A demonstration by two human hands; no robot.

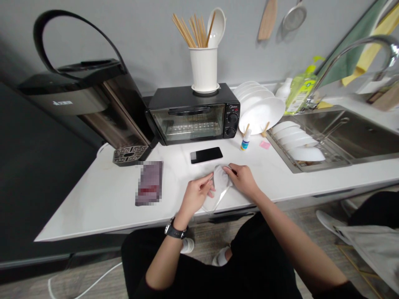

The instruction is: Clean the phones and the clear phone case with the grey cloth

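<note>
Grey cloth (pixel 222 177) pinched over a clear flat piece (pixel 214 202)

The right hand (pixel 243 178) has a narrow grip, pinching the cloth at its 2 o'clock edge. The left hand (pixel 197 194) closes its grip on the clear flat piece from 9 o'clock, fingertips by the cloth. Both lie near the close edge of the tabletop (pixel 102 207). Outward, a black phone (pixel 206 155) lies at 11 o'clock, the toaster oven (pixel 193 122) beyond it; a small bottle (pixel 245 141) stands at 1 o'clock, a pink note (pixel 265 145) at 2.
</note>
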